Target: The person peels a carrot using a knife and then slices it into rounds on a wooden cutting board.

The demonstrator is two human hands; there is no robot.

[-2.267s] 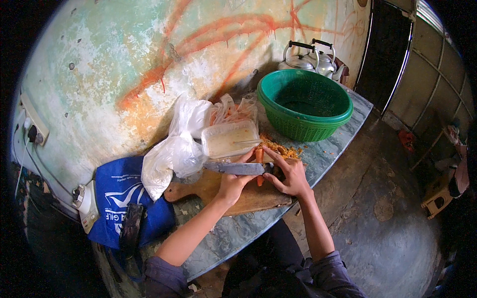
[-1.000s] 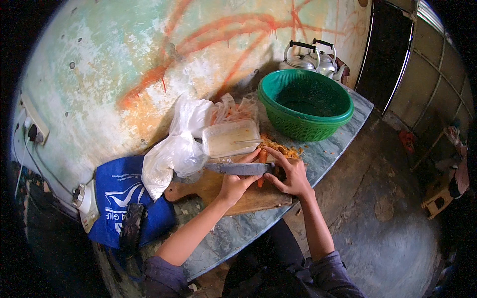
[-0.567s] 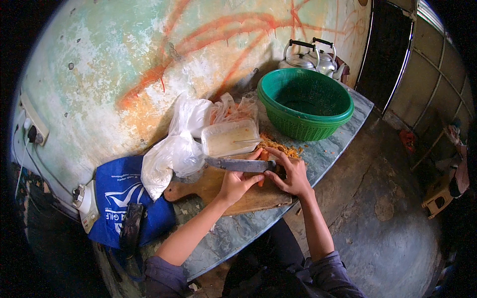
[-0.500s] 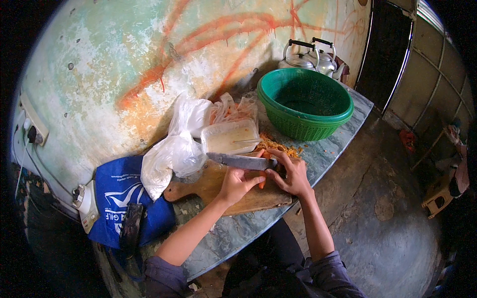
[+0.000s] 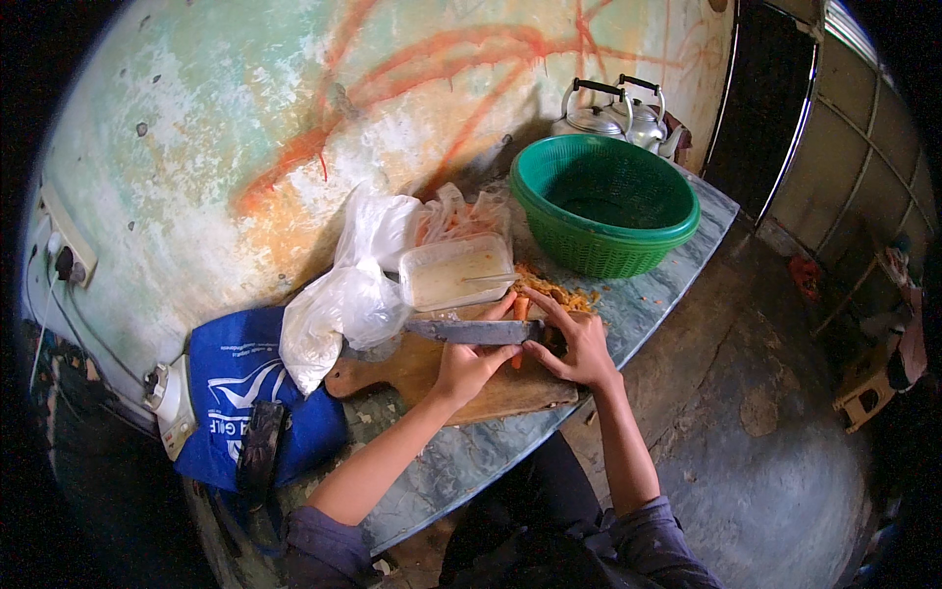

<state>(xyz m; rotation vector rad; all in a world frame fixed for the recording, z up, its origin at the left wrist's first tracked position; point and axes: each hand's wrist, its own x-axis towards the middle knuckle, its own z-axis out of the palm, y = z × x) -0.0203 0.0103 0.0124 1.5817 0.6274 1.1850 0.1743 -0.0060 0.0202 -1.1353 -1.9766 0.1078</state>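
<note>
A carrot (image 5: 521, 307) stands out between my two hands, above the wooden cutting board (image 5: 392, 371). My left hand (image 5: 468, 368) is closed around it, thumb on the near side and a finger on the far side. My right hand (image 5: 584, 351) grips the dark handle of a knife (image 5: 466, 332), whose wide grey blade points left across the carrot and over my left hand. The blade meets or passes just above the carrot; the exact contact is hidden. Orange peelings (image 5: 554, 288) lie heaped just beyond my fingers.
Behind the board stand a clear plastic tub (image 5: 456, 273), a white plastic bag (image 5: 339, 314) and a bag of orange pieces (image 5: 466, 218). Green baskets (image 5: 603, 257) and metal kettles (image 5: 594, 122) stand at the back right. A blue bag (image 5: 231, 368) with a dark phone-like object (image 5: 260, 440) lies left.
The knife's tip has dropped toward me, so the blade lies more level across the carrot. Both hands stay in nearly the same place and keep their holds.
</note>
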